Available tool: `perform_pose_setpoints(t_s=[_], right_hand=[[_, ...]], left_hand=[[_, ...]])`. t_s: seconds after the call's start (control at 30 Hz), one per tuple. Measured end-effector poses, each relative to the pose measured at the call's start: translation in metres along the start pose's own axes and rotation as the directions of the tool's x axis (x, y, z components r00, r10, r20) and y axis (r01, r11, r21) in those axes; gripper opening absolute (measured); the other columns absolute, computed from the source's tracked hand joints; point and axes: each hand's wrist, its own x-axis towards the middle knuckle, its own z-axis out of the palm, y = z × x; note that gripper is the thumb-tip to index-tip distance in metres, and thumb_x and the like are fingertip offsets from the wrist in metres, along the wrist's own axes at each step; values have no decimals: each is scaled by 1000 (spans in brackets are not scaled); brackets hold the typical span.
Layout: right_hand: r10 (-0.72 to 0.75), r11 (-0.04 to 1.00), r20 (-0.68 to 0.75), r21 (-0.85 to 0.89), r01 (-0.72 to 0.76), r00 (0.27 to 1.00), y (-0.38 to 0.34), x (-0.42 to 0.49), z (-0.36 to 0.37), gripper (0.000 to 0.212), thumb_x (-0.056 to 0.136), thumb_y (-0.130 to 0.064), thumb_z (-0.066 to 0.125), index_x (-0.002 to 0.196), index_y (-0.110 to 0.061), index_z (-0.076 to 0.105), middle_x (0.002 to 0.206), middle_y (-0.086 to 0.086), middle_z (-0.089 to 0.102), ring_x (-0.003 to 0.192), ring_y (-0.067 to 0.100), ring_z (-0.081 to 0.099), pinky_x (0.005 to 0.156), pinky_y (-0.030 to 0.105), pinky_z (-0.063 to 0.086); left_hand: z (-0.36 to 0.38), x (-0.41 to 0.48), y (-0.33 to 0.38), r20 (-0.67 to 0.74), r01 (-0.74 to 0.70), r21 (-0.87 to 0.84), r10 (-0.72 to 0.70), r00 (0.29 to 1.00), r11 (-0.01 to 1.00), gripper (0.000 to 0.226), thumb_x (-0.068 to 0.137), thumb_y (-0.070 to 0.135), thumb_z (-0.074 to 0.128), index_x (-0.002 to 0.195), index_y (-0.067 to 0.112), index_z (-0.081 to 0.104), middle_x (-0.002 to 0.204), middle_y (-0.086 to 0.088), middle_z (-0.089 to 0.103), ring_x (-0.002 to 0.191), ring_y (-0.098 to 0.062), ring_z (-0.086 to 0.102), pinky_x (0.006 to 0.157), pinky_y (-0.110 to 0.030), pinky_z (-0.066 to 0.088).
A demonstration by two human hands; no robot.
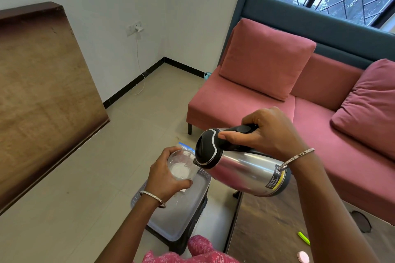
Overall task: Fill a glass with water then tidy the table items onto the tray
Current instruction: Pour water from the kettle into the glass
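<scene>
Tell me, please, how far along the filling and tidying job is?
Nothing looks finished yet. In hand: the right hand tips the kettle, its spout at the rim of the glass held by the left hand above the tray. Left: tidying, since a green item and a pink item lie on the table.

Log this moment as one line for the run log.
phase: filling glass | right hand: grips tilted kettle handle | left hand: holds glass at spout | tray: below, on stool
</scene>
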Motion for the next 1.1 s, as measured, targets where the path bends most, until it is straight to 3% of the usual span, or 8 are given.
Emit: perform_pose_setpoints(t_s=[0.53,0.8,0.97,1.1], right_hand=[[-3,1000,6,-4,3,1000,0,3,2,83,67,-87,52,50,-6,46,43,3,27,46,17,21,43,35,22],[-16,1000,18,-11,16,1000,-2,5,1,84,67,-88,51,49,-5,45,43,4,27,47,19,22,43,41,29],[-22,1000,18,-8,22,1000,-3,7,2,84,67,-87,51,49,-5,44,43,4,26,47,19,21,43,40,27],[-25,1000,17,-10,25,1000,-2,8,3,84,67,-88,50,48,-6,45,42,4,28,46,19,22,43,40,28]], left_hand=[[0,3,-2,12,9,-6,-9,1000,1000,84,43,22,90,107,50,44,106,31,55,97,16,53,70,0,45],[0,3,0,-7,14,-17,-14,1000,1000,82,43,19,89,110,42,48,105,30,57,97,14,54,75,-11,47],[-2,3,-2,2,20,-10,-20,1000,1000,82,43,19,89,106,48,46,105,31,56,98,18,51,71,-5,44],[-2,4,-3,-4,23,-8,-23,1000,1000,82,43,20,89,106,48,46,104,32,56,97,15,53,73,-9,47]])
